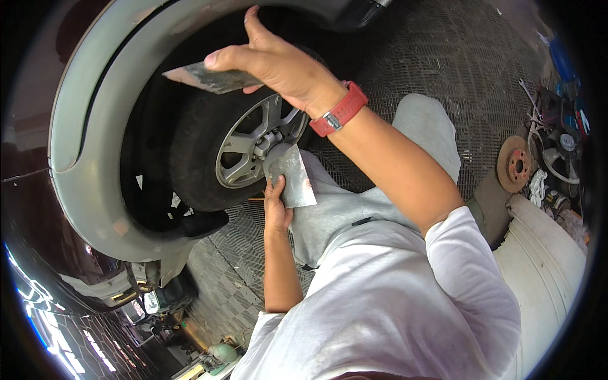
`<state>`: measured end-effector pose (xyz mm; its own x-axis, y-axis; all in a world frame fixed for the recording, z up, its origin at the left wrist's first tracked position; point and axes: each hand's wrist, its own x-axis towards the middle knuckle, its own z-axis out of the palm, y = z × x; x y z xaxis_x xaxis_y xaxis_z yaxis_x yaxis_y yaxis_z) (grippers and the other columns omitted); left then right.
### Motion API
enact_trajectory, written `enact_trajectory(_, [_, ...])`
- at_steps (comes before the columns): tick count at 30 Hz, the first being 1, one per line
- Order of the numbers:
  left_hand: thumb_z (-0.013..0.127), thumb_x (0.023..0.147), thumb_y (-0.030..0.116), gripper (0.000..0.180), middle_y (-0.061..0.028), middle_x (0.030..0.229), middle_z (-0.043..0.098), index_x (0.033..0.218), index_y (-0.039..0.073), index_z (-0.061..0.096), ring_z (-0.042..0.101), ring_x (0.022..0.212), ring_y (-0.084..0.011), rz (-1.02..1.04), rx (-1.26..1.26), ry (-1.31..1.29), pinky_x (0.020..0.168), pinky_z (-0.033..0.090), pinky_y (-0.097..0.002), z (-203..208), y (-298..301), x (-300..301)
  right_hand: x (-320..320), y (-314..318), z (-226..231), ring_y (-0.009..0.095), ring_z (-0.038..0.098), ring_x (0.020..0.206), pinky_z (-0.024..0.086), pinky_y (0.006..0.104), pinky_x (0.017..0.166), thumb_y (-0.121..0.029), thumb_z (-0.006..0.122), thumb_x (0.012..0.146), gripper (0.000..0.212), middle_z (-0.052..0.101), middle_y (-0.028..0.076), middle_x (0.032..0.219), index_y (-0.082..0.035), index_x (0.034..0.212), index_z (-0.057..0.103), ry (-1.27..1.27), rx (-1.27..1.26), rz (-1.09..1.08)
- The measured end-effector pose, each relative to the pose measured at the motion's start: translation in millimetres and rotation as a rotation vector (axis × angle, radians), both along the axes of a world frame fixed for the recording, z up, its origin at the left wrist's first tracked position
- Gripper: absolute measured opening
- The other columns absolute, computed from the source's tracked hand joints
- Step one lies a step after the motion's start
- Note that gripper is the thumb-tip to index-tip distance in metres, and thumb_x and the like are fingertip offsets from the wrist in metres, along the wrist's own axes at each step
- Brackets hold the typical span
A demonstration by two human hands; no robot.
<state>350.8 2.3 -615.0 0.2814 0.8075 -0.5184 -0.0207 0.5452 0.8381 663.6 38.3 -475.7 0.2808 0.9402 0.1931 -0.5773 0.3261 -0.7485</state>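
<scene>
My right hand (269, 60), with a red watch strap on the wrist, pinches a thin flat putty spreader (221, 77) between thumb and fingers. It is stained grey, with a pinkish edge pointing left toward the wheel arch. In my left hand (275, 206), lower down by my knee, is a grey rectangular plate (294, 180) smeared with pale residue. The grey, primer-coloured fender (101, 133) curves round the wheel arch and bears a few pinkish patches. The spreader appears in front of the dark arch opening; whether it touches anything I cannot tell.
A tyre (199, 149) with a silver alloy wheel (237, 155) stands inside the arch, close to both hands. At right are a rusty brake disc (514, 163), a wrench (531, 98), assorted parts and a large white curved panel (538, 259). Textured matting (456, 57) covers the floor.
</scene>
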Motion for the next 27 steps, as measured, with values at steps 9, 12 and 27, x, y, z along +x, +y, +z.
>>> enact_trajectory(9, [0.063, 0.107, 0.018, 0.049, -0.0093, 0.143, 0.065, 0.152, 0.005, 0.051, 0.067, 0.126, -0.0207, -0.028, -0.001, -0.004, 0.107, 0.056, -0.0382, -5.4, 1.5, -6.0, -54.1, -2.5, 46.3, 0.016, 0.074, 0.097, 0.055, 0.0275, 0.094, -0.03, 0.085, 0.091, 0.138, 0.078, 0.015, 0.102, 0.02, 0.155, -0.027, -0.092, 0.154, 0.096])
enact_trajectory(12, [0.062, 0.107, 0.017, 0.049, -0.009, 0.145, 0.064, 0.153, 0.005, 0.051, 0.066, 0.128, -0.0211, -0.036, 0.006, -0.015, 0.108, 0.055, -0.0384, -4.6, 1.1, -7.2, -61.6, -8.3, 45.6, 0.016, 0.074, 0.095, 0.056, 0.0266, 0.094, -0.027, 0.085, 0.092, 0.136, 0.078, 0.015, 0.1, 0.019, 0.155, -0.026, -0.364, 0.246, 0.127])
enact_trajectory(27, [0.068, 0.105, 0.021, 0.053, -0.0104, 0.139, 0.067, 0.152, 0.003, 0.05, 0.067, 0.125, -0.0231, 0.02, 0.009, 0.042, 0.109, 0.053, -0.0404, -0.7, -2.8, -5.1, -52.2, -41.1, 1.5, 0.019, 0.07, 0.113, 0.052, 0.0345, 0.106, -0.029, 0.079, 0.097, 0.088, 0.077, 0.015, 0.114, 0.01, 0.162, 0.034, -0.247, 0.235, 0.106])
